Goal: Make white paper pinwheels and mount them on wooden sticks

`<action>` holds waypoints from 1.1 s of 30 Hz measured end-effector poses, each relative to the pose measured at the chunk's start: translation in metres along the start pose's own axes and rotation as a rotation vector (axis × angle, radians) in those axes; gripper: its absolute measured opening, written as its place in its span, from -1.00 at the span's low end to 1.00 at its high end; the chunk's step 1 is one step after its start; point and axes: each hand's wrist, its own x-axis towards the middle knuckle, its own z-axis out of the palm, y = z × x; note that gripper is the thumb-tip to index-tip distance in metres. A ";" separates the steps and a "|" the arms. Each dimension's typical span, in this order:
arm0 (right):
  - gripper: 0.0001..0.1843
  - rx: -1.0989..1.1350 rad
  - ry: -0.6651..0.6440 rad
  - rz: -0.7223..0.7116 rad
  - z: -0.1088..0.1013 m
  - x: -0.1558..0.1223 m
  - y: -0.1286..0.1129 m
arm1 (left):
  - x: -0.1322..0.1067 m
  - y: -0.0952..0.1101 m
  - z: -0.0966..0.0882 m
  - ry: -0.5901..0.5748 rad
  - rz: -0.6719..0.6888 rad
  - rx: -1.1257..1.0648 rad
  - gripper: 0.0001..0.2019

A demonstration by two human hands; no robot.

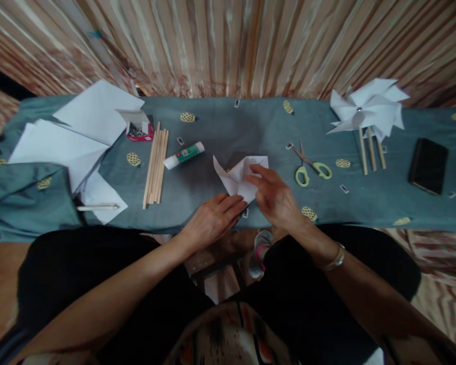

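A piece of white paper [233, 177] with folded, raised flaps lies on the cloth in front of me, one pointed corner curling up at its left. My left hand [213, 218] grips its near edge, fingers pressed together. From the right, my right hand [275, 195] has bent fingers on a flap of the same paper; the thumb is partly hidden. Left of the paper lies a glue stick [185, 155], capped. On the right, green-handled scissors [310, 170] rest with their blades partly apart, touched by neither hand.
Several wooden sticks [155, 167] lie beside a small red box [140, 133] of metal pins. White sheets [64, 152] and a pen [98, 207] are at the left. Finished paper pinwheels [368, 109] on sticks and a black notebook [428, 166] lie right. A striped curtain [228, 45] hangs behind.
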 end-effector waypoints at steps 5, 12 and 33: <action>-0.50 -0.026 0.026 0.147 -0.005 0.014 0.030 | 0.000 0.000 -0.001 0.020 0.014 0.025 -0.71; -0.57 0.059 -0.055 0.161 -0.012 0.036 0.044 | -0.001 0.000 -0.004 0.025 0.025 0.022 -0.72; -0.68 0.299 -0.180 0.434 -0.049 0.019 0.058 | -0.005 -0.027 -0.013 0.111 0.012 0.138 -0.76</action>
